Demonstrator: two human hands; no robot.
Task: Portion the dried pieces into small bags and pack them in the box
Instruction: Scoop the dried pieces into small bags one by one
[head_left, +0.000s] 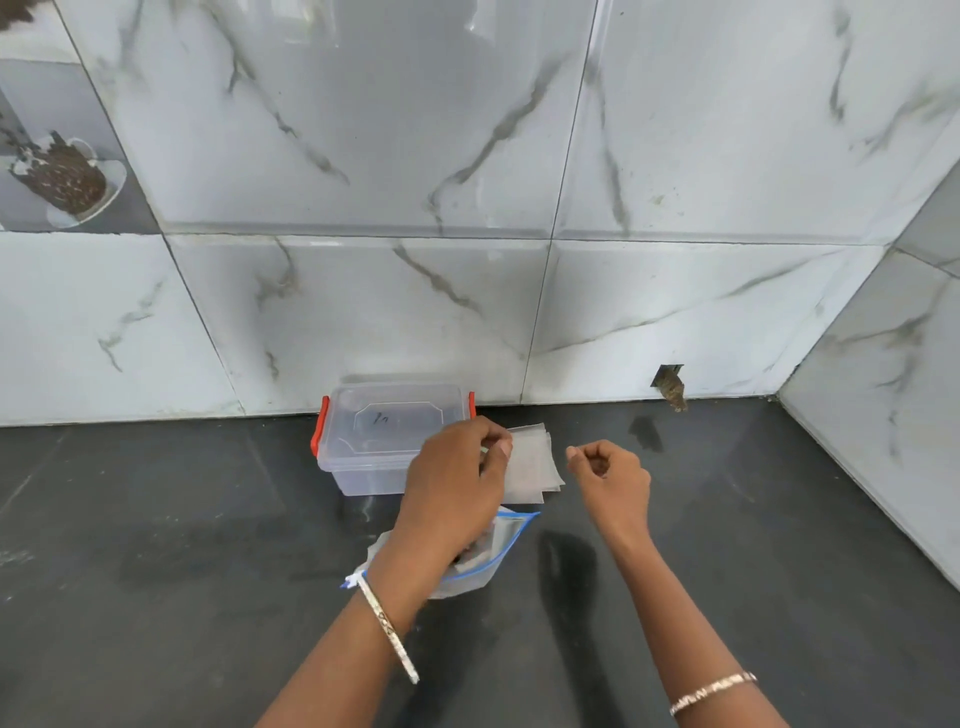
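Observation:
A clear plastic box (363, 441) with red clips and its lid on stands on the dark counter against the wall. Right of it lies a stack of small clear bags (535, 467). My left hand (457, 478) hovers over the box's right end and pinches the edge of a small bag from that stack. Under my left wrist lies a larger zip bag with a blue seal (498, 545) holding dark dried pieces. My right hand (608, 473) hangs above the counter right of the stack, fingers curled, holding nothing that I can see.
The dark stone counter (182, 545) runs to a marble-tiled wall behind and a side wall at the right. A small hole with brownish debris (670, 387) sits at the wall's base. A wet smear (644, 431) marks the counter near it.

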